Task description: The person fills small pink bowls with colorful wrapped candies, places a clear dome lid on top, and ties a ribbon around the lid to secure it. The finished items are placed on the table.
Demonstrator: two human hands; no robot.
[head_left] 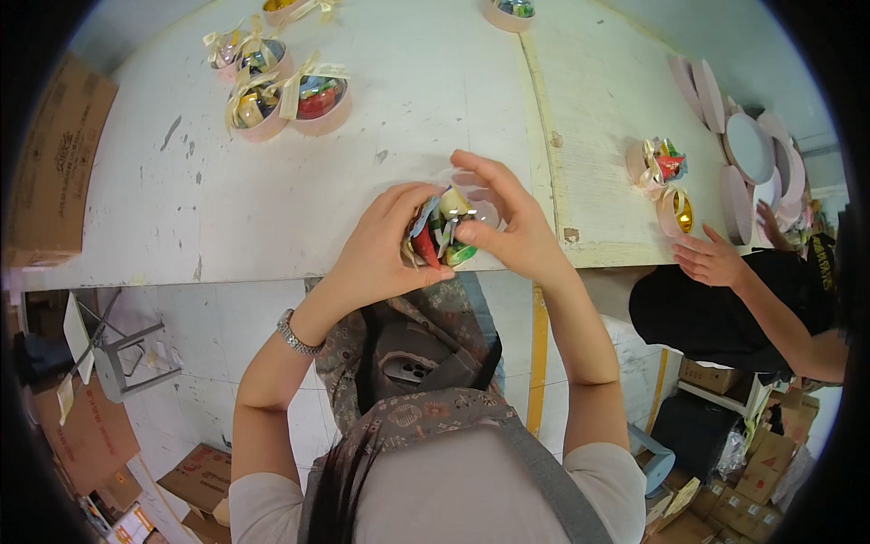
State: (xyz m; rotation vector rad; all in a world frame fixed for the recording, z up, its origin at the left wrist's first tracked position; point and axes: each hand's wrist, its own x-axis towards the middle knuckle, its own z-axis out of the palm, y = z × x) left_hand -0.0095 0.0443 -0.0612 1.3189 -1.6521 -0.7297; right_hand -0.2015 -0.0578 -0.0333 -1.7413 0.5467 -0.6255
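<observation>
Near the front edge of the table, both my hands are curled around a small clear round container of colourful wrapped candies [442, 227]. My left hand [381, 243] grips its left side, palm hiding part of it. On the opposite side my right hand [518, 227] bends round the transparent wall, thumb against the front and fingers over the far rim. Red, green, blue and cream wrappers show between the hands. Whether the clear part is a lid or the whole container, I cannot tell.
Several ribbon-tied pink candy boxes [319, 102] stand at the far left, another box [510, 13] at the back. To the right are filled boxes [660, 167], a gold-lined box [678, 212], several round lids [749, 150] and a co-worker's hand [711, 260]. A carton [65, 163] sits left.
</observation>
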